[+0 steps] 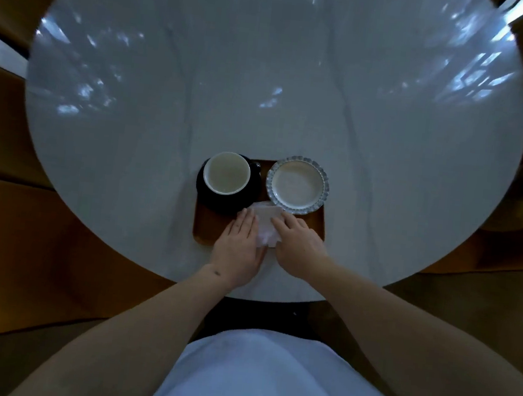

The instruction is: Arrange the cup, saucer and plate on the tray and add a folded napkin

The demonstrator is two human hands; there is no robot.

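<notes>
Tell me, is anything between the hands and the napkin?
Nothing visible. The left hand and right hand both rest straight on the napkin, which already lies on the tray just in front of the plate.

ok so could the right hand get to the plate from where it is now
Probably yes. The right hand rests on the napkin on the tray, and the plate lies just beyond its fingertips with nothing between. The cup stands off to the left.

Dim, bluish cast; patchy window glare on table [267, 69]; strong fisheye bending at edges; soft focus.
</notes>
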